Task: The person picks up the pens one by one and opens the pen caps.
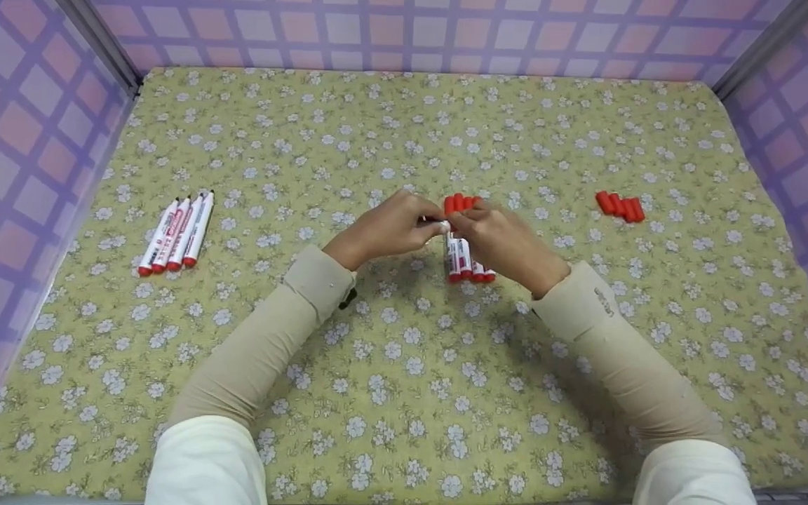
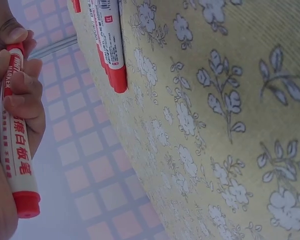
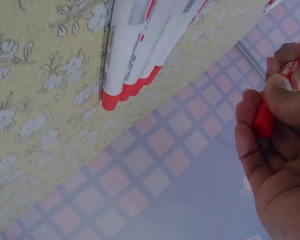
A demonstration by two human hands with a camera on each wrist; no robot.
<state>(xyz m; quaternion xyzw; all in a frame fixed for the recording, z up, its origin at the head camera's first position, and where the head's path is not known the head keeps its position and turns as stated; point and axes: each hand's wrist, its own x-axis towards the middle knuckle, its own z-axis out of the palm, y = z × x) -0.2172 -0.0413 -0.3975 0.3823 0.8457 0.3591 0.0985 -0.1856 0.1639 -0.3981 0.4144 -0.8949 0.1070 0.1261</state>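
My left hand (image 1: 391, 228) grips a white whiteboard marker (image 2: 20, 145) with red lettering and a red end plug, its fingers curled round the barrel in the left wrist view. Against it, my right hand (image 1: 506, 245) pinches a red marker cap (image 3: 264, 120) between thumb and fingers, at the marker's tip end. Both hands meet above a row of several red-capped markers (image 1: 466, 259) lying side by side on the cloth, and partly cover it in the head view.
Several uncapped markers (image 1: 178, 231) lie in a row at the left, dark tips pointing away. Over to the right is a row of loose red caps (image 1: 620, 207). A floral cloth (image 1: 376, 393) covers the table, with checked walls (image 1: 390, 35) at the back and sides.
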